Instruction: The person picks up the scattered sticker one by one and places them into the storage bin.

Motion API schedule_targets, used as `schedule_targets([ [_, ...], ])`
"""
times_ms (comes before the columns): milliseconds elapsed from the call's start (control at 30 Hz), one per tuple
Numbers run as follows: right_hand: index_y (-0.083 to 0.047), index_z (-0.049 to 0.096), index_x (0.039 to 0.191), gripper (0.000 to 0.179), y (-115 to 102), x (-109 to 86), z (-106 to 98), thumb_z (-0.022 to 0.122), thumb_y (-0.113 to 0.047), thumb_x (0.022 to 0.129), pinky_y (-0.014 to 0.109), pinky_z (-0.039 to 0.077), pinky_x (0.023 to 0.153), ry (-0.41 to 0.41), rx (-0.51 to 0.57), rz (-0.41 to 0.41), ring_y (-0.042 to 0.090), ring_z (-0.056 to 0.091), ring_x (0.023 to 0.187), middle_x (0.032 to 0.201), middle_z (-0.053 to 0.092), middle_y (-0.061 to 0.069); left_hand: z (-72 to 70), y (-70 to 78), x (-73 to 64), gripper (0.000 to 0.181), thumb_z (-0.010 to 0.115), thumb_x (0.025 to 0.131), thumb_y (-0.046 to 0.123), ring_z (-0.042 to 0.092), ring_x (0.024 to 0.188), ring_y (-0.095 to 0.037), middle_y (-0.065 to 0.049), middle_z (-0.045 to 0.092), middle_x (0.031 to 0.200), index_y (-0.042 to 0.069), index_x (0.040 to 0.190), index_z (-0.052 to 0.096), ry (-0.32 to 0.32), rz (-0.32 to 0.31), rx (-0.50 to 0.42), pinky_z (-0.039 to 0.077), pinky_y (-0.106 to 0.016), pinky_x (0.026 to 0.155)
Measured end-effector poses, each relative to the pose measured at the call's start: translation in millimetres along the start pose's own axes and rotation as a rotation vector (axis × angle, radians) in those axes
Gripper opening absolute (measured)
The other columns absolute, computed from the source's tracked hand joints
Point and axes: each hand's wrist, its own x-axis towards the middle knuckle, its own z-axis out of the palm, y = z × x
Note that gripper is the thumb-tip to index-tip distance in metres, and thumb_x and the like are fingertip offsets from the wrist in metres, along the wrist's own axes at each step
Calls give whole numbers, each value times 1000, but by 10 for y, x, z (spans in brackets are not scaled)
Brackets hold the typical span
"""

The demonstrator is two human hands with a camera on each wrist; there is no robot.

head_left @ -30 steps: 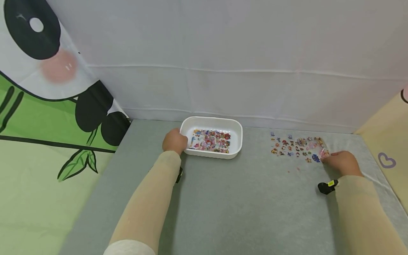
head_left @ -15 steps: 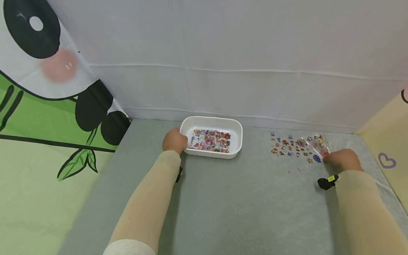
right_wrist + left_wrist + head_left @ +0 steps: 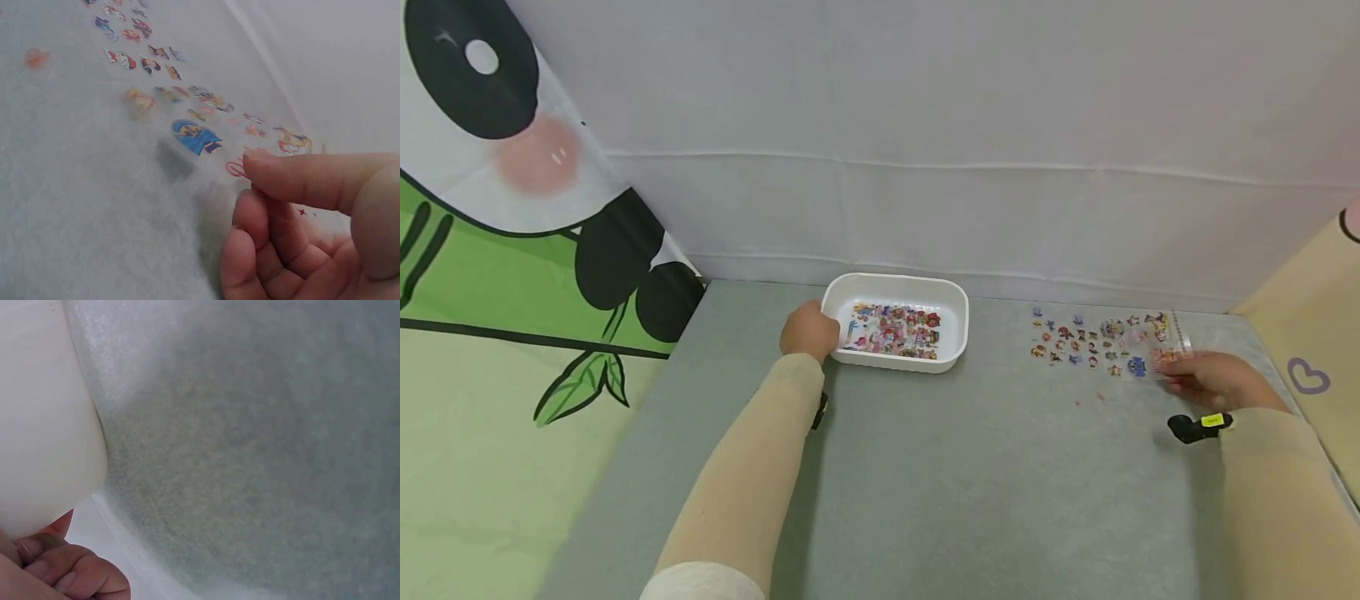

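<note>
At the back of the table, my left hand [image 3: 809,331] grips the left end of a white plastic tray [image 3: 958,321]. Curled fingers [image 3: 87,572] show at the tray's end in the left wrist view. Inside the tray lies a clear sheet of colourful cartoon stickers [image 3: 891,332]. To the right, my right hand [image 3: 1221,381] pinches the near right corner of another clear sticker sheet [image 3: 1093,340] between thumb and fingers. The right wrist view has this sheet's blue sticker [image 3: 197,136] raised a little above the cloth, its shadow below. Its far left part seems to lie on the table.
Two small orange specks [image 3: 1101,397] mark the grey tablecloth [image 3: 970,483] in front of the held sheet. A white cloth wall [image 3: 925,208] rises directly behind the table. Printed cloth panels stand on both sides, with a green leaf [image 3: 568,390] on the left one.
My right hand has shifted right, first curling over, then turning back to a thumb-on-top pinch. The sheet's right end is flatter and extends further right. The left hand and tray stay put.
</note>
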Motion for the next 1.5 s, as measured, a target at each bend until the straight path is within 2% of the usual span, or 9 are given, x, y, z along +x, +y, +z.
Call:
schedule_targets([
  [67,-12,72,83,27,5,-5,-8,57,-5,105,24,57,75,-42,71,24,11,68,76,85,72,-1,5,-13,13,43,57,95,14,63,103,-31,-14,71,118,4,136,63,6,13,6,51,-49,92],
  [267,-11,76,91,33,19,-24,-45,48,-11,109,28,58,83,-105,139,27,14,71,85,92,76,2,15,-24,25,44,57,95,14,63,105,-32,-15,70,120,5,138,63,0,20,4,51,-50,93],
  [633,-4,71,91,40,48,-18,-2,36,-3,110,32,58,85,-105,152,28,19,75,86,91,76,8,15,-23,21,43,58,96,14,63,102,-30,-14,70,118,5,138,62,-9,11,2,52,-49,90],
  [833,-3,70,95,42,56,-29,29,31,-4,111,35,58,87,-133,190,-15,20,74,90,95,76,7,5,-12,10,43,57,97,14,63,104,-31,-15,70,121,4,138,62,-18,1,2,51,-50,92],
  [1067,-3,63,95,39,48,-112,79,27,-5,110,34,59,83,-61,219,-74,19,74,85,91,75,6,-8,10,-2,43,58,97,15,63,104,-31,-15,70,121,5,138,62,-16,-2,12,51,-50,93],
  [1333,-5,64,93,33,94,-173,179,35,-6,109,31,60,77,-21,239,-173,19,73,81,87,75,5,-16,20,-14,44,57,97,15,63,105,-31,-15,70,122,5,140,61,-19,-1,13,51,-50,92],
  [1500,-3,61,94,25,113,-172,322,41,-5,108,30,59,75,12,229,-236,18,72,79,85,73,5,-20,16,-15,43,57,97,15,63,104,-31,-15,70,120,5,138,62,-18,0,14,51,-50,91],
])
